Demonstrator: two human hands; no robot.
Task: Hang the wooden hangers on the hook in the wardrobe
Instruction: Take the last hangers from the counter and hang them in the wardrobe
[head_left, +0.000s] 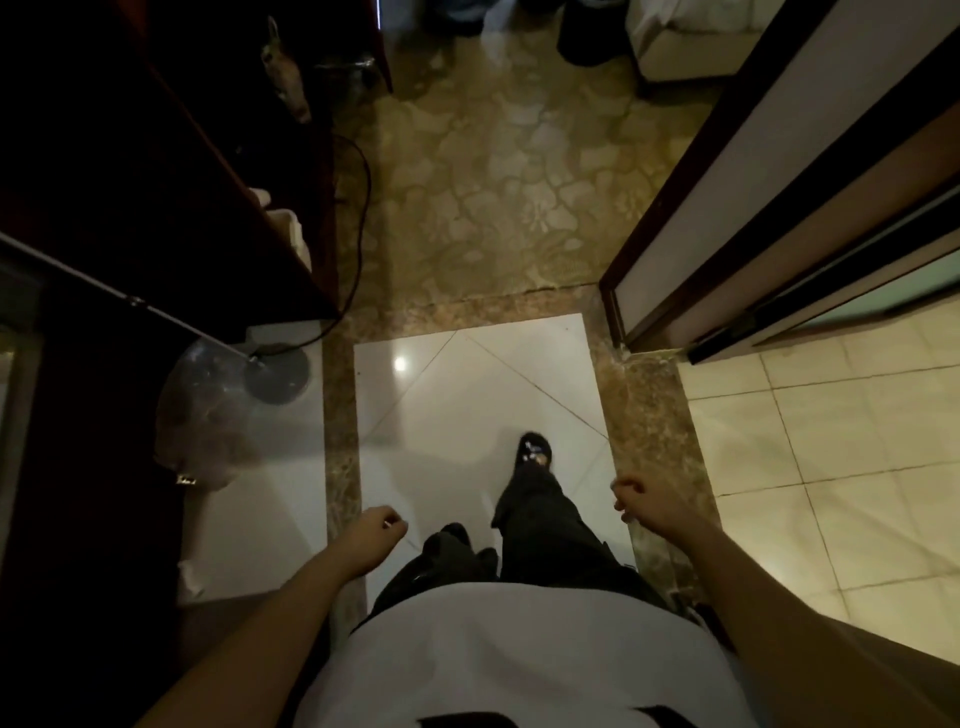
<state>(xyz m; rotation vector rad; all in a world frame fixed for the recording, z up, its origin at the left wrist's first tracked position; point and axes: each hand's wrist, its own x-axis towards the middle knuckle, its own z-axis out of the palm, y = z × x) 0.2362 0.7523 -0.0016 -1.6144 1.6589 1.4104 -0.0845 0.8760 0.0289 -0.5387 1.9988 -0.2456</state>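
No wooden hanger and no hook show in the head view. I look straight down at the floor. My left hand (375, 530) hangs low at the left of my body, fingers curled closed, nothing in it. My right hand (636, 496) hangs at the right, also curled closed and empty. A dark wooden cabinet (156, 171), possibly the wardrobe, stands at the left, its inside too dark to make out. My right foot in a black shoe (535, 449) is stepped forward on a white tile (467, 395).
A floor lamp base (278, 371) with a thin pole and a black cable (358, 228) sits by the cabinet's corner. A clear plastic bag (208, 415) lies beside it. An open door and frame (753, 208) stand at the right, with a tiled room (831, 441) beyond.
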